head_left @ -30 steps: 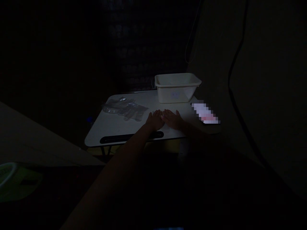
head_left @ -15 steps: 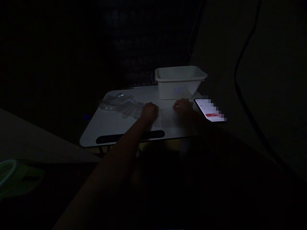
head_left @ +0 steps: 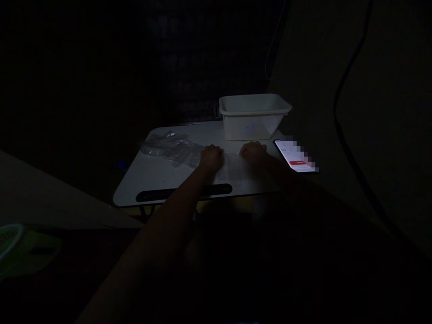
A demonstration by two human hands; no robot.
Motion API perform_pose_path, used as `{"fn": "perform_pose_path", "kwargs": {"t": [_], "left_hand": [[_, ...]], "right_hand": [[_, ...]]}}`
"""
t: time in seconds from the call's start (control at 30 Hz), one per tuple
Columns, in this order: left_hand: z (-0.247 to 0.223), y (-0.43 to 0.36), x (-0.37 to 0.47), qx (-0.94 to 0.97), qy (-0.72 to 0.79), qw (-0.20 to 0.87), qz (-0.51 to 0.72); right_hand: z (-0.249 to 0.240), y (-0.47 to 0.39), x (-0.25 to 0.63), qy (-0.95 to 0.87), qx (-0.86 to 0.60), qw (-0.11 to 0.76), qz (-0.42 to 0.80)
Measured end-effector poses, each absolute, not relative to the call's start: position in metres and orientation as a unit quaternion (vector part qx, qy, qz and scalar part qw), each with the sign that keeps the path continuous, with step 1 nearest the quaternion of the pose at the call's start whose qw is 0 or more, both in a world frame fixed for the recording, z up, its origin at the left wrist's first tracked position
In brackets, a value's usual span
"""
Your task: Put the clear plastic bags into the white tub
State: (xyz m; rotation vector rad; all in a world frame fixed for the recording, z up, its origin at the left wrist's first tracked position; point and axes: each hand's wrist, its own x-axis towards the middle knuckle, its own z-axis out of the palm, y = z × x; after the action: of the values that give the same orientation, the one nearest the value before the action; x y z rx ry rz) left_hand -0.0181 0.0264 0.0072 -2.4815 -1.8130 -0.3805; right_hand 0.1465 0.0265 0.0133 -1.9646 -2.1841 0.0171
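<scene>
In the dim head view, a clear plastic bag lies flat on the white table between my hands. My left hand is closed on its left edge, with the fingers curled down. My right hand pinches the bag's upper right part, thumb and forefinger together. More crumpled clear plastic spreads over the table's left side, reaching my left hand. Whether it is joined to the piece between my hands cannot be made out.
A white plastic tub stands at the back right of the table. A lit phone lies at the right edge. A black slot strip runs along the front edge. A green basket is at lower left.
My right hand has moved slightly left, onto the plastic, and its fingers have closed. My left hand has hardly moved.
</scene>
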Motion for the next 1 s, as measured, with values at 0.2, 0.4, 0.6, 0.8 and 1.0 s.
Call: {"fn": "perform_pose_path", "kwargs": {"t": [0.2, 0.4, 0.6, 0.8, 1.0], "left_hand": [[0.010, 0.026, -0.020, -0.811, -0.566, -0.020, -0.148], [0.011, 0.030, -0.023, -0.762, -0.550, -0.207, -0.272], [0.013, 0.026, -0.025, -0.678, -0.542, -0.324, -0.375], [0.018, 0.016, -0.032, -0.608, -0.529, -0.450, -0.384], [0.025, 0.014, -0.039, -0.614, -0.444, -0.580, -0.299]], "right_hand": [[0.016, 0.029, 0.145, -0.750, -0.649, 0.127, 0.020], [0.022, 0.026, 0.153, -0.745, -0.619, 0.223, 0.108], [0.018, 0.024, 0.161, -0.699, -0.590, 0.311, 0.258], [0.023, 0.023, 0.160, -0.628, -0.572, 0.399, 0.345], [0.038, 0.019, 0.148, -0.641, -0.539, 0.395, 0.378]]}}
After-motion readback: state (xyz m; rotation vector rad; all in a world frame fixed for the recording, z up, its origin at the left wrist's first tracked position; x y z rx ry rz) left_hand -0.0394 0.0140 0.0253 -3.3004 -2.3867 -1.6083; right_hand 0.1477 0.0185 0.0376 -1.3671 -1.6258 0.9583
